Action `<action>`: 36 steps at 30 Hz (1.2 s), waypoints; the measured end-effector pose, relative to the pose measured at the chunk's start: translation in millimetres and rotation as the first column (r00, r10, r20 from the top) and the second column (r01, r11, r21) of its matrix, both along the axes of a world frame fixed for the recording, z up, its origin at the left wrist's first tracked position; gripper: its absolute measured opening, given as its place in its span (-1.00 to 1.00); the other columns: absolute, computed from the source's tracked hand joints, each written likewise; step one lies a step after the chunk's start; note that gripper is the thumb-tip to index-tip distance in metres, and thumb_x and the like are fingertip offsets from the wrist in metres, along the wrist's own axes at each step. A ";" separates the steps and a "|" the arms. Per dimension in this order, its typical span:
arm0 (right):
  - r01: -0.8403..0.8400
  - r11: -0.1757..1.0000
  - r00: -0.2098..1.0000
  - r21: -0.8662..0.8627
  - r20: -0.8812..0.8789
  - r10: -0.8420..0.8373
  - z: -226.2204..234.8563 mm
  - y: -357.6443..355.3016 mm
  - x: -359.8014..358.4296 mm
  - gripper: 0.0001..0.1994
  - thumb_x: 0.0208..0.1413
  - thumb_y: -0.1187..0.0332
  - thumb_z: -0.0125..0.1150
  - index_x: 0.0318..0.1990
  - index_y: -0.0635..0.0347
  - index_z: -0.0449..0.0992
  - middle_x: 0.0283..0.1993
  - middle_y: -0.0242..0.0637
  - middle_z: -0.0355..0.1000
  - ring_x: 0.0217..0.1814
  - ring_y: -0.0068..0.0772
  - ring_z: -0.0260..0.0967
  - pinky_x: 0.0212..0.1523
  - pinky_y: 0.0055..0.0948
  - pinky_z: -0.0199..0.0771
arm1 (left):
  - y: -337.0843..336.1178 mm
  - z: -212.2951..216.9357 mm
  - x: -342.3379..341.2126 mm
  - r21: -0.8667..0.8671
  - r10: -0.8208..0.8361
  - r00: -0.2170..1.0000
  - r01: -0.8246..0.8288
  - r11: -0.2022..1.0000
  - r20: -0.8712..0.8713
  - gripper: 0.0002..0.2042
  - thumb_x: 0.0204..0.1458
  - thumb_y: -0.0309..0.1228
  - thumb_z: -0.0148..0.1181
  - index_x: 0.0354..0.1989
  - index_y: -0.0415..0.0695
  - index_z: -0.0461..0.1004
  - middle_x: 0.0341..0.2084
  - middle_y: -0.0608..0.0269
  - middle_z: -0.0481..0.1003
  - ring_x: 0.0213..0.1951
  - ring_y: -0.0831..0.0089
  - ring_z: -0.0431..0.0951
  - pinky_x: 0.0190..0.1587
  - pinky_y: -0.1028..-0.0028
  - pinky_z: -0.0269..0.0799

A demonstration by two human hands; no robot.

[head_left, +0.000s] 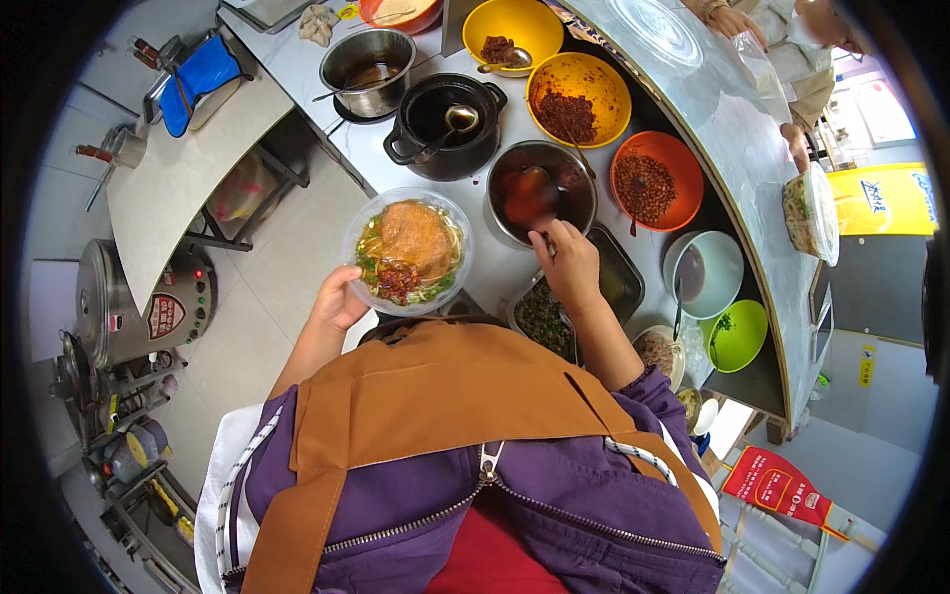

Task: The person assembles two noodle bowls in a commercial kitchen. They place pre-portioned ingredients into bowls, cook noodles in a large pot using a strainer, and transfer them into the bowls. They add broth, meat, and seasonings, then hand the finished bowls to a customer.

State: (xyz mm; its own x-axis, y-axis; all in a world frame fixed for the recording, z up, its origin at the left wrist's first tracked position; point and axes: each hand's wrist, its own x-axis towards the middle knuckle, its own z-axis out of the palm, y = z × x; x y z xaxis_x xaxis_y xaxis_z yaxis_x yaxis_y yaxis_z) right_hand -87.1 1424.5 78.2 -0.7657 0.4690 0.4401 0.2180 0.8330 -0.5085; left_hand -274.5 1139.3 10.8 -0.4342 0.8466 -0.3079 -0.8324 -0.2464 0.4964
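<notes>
My left hand (341,299) grips the rim of a clear plastic bowl (353,259), with its thumb over the edge. Inside are noodles (456,238), a broad browned slab (414,241) that could be a fried egg or patty, red chilli topping (398,281) and chopped greens. My right hand (571,265) is closed at the near rim of a steel pot (586,203) of dark red liquid. Its fingers pinch what looks like the handle of a ladle (530,196), whose red-coated end is blurred by motion inside the pot. The handle is mostly hidden by my fingers.
Beyond stand a black pot (406,121) with a ladle, a steel pot (342,61), yellow bowls (614,84) and an orange bowl (693,168). Steel trays (633,287) lie by my right wrist. A raised counter (722,129) curves along the right; another person's hand (795,145) is beyond.
</notes>
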 end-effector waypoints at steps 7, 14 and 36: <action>0.102 0.916 0.987 -0.388 -0.075 -0.142 -4.6 7.5 7.8 -0.87 0.04 0.40 0.10 -0.28 0.24 0.42 -0.42 -0.17 0.45 -0.41 -0.38 0.44 -0.40 -0.48 0.41 | 12.8 -21.8 -8.0 0.027 -0.077 0.997 0.077 0.997 -0.004 -0.57 -0.13 -0.40 0.06 -0.05 -0.35 0.29 -0.12 0.01 0.41 -0.09 0.21 0.43 0.02 0.22 0.29; -0.110 0.475 0.916 -0.873 -0.274 -0.293 4.8 25.5 28.6 -0.81 0.14 0.38 -0.03 -0.23 0.36 0.39 -0.40 -0.15 0.42 -0.41 -0.42 0.42 -0.36 -0.52 0.48 | 23.0 -38.8 -18.3 -0.032 -0.081 0.997 0.081 0.996 -0.002 -0.55 -0.13 -0.39 0.08 -0.03 -0.33 0.28 -0.13 0.03 0.42 -0.09 0.22 0.43 0.03 0.21 0.28; -0.188 0.486 0.978 -0.854 -0.206 0.018 77.9 -21.3 60.0 -0.84 0.14 0.44 -0.04 -0.21 0.36 0.37 -0.36 -0.19 0.44 -0.36 -0.47 0.42 -0.30 -0.54 0.45 | 57.6 -47.2 -26.4 -0.029 -0.155 0.987 0.154 0.988 -0.031 -0.52 -0.12 -0.36 0.06 0.03 -0.29 0.24 -0.06 0.04 0.38 -0.03 0.22 0.39 0.08 0.18 0.22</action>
